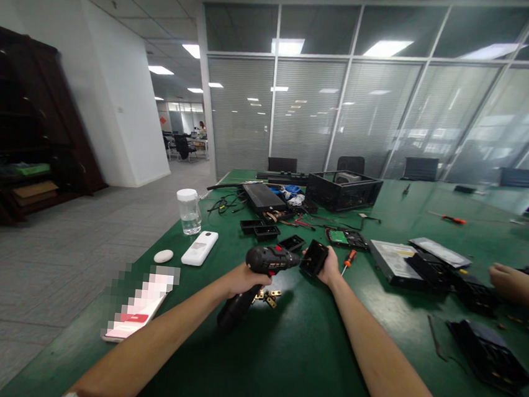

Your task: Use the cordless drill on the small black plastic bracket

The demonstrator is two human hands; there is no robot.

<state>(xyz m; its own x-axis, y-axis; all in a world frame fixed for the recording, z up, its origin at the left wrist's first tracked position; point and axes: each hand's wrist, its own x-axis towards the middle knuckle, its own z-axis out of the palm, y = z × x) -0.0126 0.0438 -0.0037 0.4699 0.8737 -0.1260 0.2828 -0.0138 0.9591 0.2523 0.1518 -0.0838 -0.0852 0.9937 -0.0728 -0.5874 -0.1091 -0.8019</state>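
Observation:
My left hand [246, 282] is closed round the grip of a black cordless drill [268, 259], whose chuck points right. Its tip meets or nearly meets a small black open plastic box [313, 257], tilted up off the table; I cannot tell if they touch. My right hand [329, 267] grips that box by its right side. Below the drill several brass-coloured metal pieces [272, 298] lie in a small heap. Similar black boxes [267, 232] rest just beyond the drill. An orange-handled screwdriver [350, 258] lies to the right of my right hand.
At left on the green table [294, 376] are a phone [142, 305], a white power bank [200, 248] and a lidded jar [189, 213]. A black computer case [344, 190] and cables stand behind. At right, a co-worker's hand [511, 281] is near a metal drive [396, 264] and black parts.

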